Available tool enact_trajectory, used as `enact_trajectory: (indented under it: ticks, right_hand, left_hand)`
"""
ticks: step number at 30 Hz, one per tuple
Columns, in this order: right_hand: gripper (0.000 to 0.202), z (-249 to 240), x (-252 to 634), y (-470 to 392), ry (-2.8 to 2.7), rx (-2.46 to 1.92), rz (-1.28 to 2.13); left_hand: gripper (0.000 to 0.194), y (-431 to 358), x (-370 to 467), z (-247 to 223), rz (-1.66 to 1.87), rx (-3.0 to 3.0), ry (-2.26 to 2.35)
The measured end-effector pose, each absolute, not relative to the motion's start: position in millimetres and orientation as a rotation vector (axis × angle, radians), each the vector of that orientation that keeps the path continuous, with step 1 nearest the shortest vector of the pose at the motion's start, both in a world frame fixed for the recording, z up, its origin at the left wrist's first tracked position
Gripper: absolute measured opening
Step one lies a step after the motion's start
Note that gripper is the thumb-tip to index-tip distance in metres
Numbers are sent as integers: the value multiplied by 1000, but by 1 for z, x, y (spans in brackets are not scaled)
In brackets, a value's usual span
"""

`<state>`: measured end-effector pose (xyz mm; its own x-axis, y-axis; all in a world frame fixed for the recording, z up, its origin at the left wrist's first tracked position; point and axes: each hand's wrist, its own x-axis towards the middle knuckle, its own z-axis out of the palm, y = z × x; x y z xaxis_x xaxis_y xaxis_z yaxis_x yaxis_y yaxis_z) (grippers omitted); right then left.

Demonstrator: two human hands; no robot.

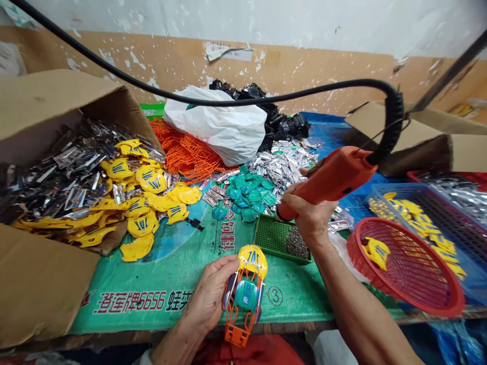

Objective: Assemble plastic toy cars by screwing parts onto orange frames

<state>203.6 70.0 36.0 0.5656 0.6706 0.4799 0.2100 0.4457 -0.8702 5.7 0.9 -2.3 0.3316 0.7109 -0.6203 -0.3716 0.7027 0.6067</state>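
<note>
Near the table's front edge, my left hand [213, 290] is closed on a toy car body [246, 296] with a yellow front piece, a green middle and an orange frame. My right hand [312, 217] grips an orange electric screwdriver [329, 182], tilted with its lower end over a green basket [272, 235]. Small screws [297, 243] fill the right part of that basket. The screwdriver's tip is hidden.
Yellow parts [140, 223] spill from a cardboard box [34, 284] at left. Behind lie green parts [249, 195], silver parts [283, 162], orange frames [186, 152] and a white bag [220, 121]. A red basket [407, 263] stands right. A black cable [228, 103] hangs across.
</note>
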Motion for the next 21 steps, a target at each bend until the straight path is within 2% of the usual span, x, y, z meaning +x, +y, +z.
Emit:
enact_trajectory:
  ticks: [21]
  right_hand:
    - [12,35,210,69,-948,-1136,361]
  left_hand:
    - [24,1,5,-6,729,397,1004]
